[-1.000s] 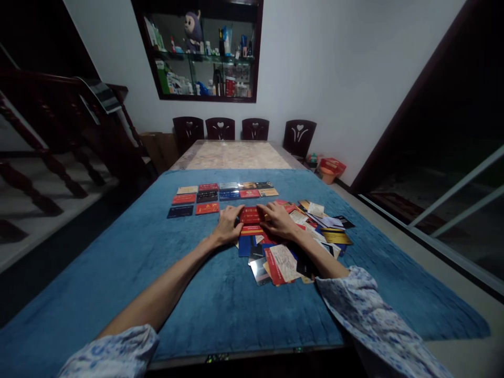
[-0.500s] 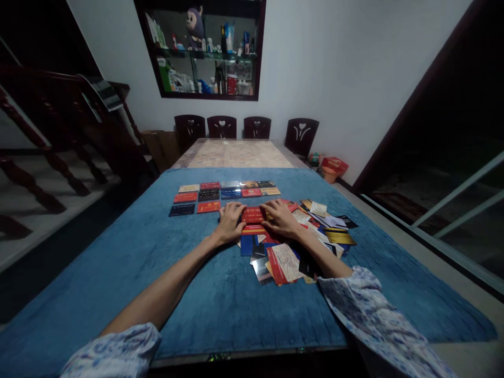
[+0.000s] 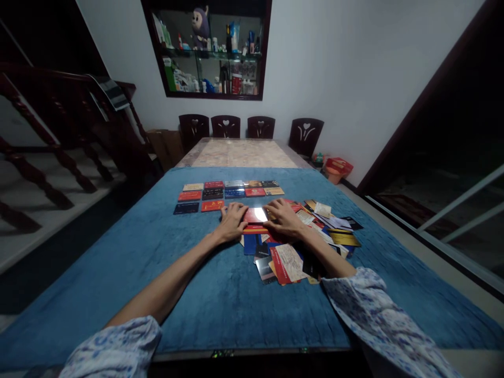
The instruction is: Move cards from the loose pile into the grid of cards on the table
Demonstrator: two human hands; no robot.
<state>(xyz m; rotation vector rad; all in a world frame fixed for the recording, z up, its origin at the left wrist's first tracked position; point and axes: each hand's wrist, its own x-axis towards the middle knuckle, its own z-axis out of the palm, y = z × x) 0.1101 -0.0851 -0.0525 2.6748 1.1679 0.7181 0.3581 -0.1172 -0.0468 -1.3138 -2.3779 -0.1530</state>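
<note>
My left hand [image 3: 231, 222] and my right hand [image 3: 284, 218] both grip a red card [image 3: 255, 215], one at each short end, fingers curled on it just above the blue cloth [image 3: 220, 294]. Light glares off the card's top. Under and to the right of my hands lies a loose pile of cards [image 3: 299, 241] in red, blue, black, gold and white. Beyond my hands, several cards lie in neat rows [image 3: 230, 191] on the cloth.
The cloth covers the near part of a long table; its bare marble top [image 3: 242, 155] runs on to several dark chairs [image 3: 226, 126]. A wall cabinet [image 3: 208, 50] holds bottles and a toy. Stair railing [image 3: 71, 136] stands left, a red bin [image 3: 337, 167] at right.
The red card has tilted a little between my hands and now catches a bright glare. My hands stay in the same place; the camera has shifted slightly.
</note>
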